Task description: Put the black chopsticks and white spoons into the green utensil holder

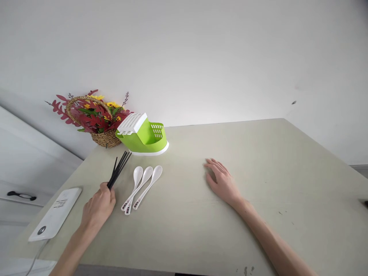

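Note:
My left hand (pixel 99 203) is closed round a bundle of several black chopsticks (pixel 119 168), their far ends fanned out and pointing away from me. To the right of that hand lie three white spoons (pixel 147 179) with printed handle ends; two of them cross, bowls facing away from me. Behind the spoons stands a green and white utensil holder (pixel 143 138) with a slotted white top on its left and an open green bin on its right. My right hand (pixel 222 181) rests on the table, palm down with fingers stretched out, holding nothing.
A wicker basket of artificial flowers (pixel 105 138) stands behind the holder, near the wall. At the table's left edge lies a white flat device (pixel 56 214) with a cable. The table (pixel 258 153) meets the wall at the back; a cabinet (pixel 31 161) is at left.

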